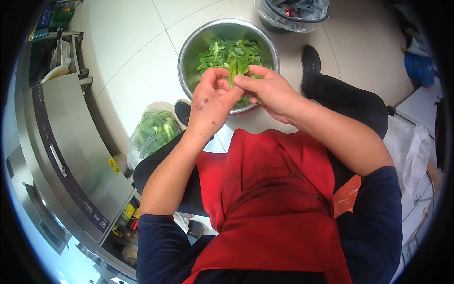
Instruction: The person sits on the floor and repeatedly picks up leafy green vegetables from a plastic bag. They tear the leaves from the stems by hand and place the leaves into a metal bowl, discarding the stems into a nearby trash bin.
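Observation:
My left hand and my right hand meet over the near part of a round stainless steel basin on the floor. Between their fingertips is a small bunch of leafy greens, pale stems toward me. My right thumb presses on the stems, and the left fingers pinch them from the other side. More green shows behind the right fingers, partly hidden by that hand. Loose green leaves lie in a pile inside the basin.
A clear plastic bag of leafy greens stands by my left leg. Beyond the basin at right is a lined waste bin with scraps. A stainless steel appliance runs along the left. A white sack lies at right.

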`<state>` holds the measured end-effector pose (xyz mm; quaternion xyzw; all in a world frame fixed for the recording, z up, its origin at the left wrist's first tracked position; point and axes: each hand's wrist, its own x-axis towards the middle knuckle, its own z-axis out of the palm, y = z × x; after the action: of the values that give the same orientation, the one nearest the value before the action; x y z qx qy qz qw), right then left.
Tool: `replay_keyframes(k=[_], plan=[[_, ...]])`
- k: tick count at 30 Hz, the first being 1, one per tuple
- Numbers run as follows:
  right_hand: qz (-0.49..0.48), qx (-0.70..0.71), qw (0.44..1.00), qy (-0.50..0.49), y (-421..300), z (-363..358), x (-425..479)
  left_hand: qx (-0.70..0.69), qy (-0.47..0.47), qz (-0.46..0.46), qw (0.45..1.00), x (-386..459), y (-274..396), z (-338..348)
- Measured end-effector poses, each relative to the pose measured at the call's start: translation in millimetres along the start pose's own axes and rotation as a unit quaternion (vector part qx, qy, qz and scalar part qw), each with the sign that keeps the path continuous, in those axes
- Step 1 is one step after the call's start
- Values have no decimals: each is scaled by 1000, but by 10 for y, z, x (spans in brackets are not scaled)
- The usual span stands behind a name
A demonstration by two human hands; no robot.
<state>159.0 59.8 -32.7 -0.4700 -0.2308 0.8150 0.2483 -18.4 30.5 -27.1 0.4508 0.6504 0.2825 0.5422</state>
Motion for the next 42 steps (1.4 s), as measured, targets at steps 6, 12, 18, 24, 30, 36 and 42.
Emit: replay_keyframes(k=[6,12,18,24,30,36,42], plan=[[-53,-50,997,27,70,-11,-2,-7,25,2,1000,0,8,89],[-58,-135,987,69,74,16,-120,9,28,34,999,-11,71,153],[-50,167,981,79,-16,-4,-42,-325,34,-83,942,115,-62,27],[-30,70,997,14,-80,-46,-37,-218,15,-87,972,142,55,6],[-186,-194,963,4,-24,-36,6,-32,-18,18,999,23,140,35],[-160,-259,952,22,-37,-14,-64,-75,-40,-1,996,100,48,-40],[-177,-278,944,29,6,-25,-35,-61,-30,-15,998,48,91,-81]])
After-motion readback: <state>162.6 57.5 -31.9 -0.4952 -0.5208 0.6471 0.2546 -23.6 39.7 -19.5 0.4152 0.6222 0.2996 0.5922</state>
